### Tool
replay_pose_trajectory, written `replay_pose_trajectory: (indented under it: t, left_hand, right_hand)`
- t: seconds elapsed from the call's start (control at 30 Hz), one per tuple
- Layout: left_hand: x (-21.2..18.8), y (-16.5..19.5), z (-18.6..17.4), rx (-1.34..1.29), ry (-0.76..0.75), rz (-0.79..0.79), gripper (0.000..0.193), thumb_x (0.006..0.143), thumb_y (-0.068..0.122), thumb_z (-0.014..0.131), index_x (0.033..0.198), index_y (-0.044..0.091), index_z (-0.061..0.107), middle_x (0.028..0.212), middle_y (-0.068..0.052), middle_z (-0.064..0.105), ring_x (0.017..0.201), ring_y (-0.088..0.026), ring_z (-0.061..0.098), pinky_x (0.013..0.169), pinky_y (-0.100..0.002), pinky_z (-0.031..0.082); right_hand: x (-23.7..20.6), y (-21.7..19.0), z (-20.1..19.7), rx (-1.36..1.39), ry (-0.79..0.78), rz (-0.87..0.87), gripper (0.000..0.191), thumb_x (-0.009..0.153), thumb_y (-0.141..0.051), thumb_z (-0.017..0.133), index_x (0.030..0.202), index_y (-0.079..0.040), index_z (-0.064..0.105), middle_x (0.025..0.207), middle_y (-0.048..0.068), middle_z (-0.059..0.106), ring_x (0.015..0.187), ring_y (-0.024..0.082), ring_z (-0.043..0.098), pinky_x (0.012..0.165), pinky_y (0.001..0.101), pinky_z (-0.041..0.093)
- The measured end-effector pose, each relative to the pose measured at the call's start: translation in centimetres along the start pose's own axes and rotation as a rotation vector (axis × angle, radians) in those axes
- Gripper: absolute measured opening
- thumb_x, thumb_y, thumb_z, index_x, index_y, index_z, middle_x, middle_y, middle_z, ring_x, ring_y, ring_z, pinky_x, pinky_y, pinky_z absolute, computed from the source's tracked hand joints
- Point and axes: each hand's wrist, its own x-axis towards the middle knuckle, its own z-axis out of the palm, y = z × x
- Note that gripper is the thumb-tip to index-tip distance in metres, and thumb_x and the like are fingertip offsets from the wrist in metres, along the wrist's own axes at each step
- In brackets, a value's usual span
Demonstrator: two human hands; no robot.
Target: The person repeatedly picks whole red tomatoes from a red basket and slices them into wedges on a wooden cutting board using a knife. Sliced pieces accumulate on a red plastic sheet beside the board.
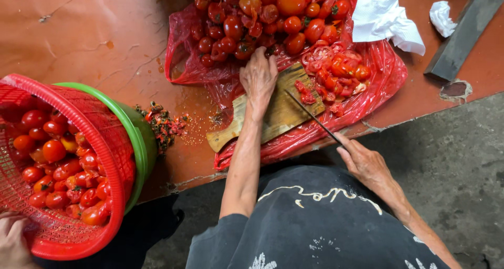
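Reaching toward 12 o'clock, left hand (258, 77) rested fingers curled on the tomato pile (268, 17) above the cutting board (273, 114); right hand (362, 161) pinched the knife (314, 117) handle. Tomatoes looked soft, slippery, bruisable: cup gently.

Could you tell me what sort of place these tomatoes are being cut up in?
Probably an informal kitchen or market prep spot: a worn reddish counter with cracked paint, a wooden cutting board laid on a red plastic bag of tomatoes, a bare concrete floor.

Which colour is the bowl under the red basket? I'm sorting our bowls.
Green: the bowl shows as a rim around the red basket, head view.
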Motion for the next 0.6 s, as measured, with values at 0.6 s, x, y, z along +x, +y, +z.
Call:
replay_pose_trajectory:
  t: [0.6]
  left_hand:
    - [-5.0, 0.8, -1.6, -0.3, -0.083, 0.025, 0.017, 0.102, 0.015, 0.053, 0.106, 0.006, 0.066, 0.092, -0.011, 0.072, 0.064, -0.017, 0.063, 0.053, -0.033, 0.053]
  right_hand:
    - [1.1, 0.6, -0.1, 0.212, 0.113, 0.189, 0.047, 0.102, -0.021, 0.06, 0.148, -0.019, 0.053, 0.117, 0.019, 0.071, 0.101, 0.037, 0.072, 0.083, 0.0437, 0.057]
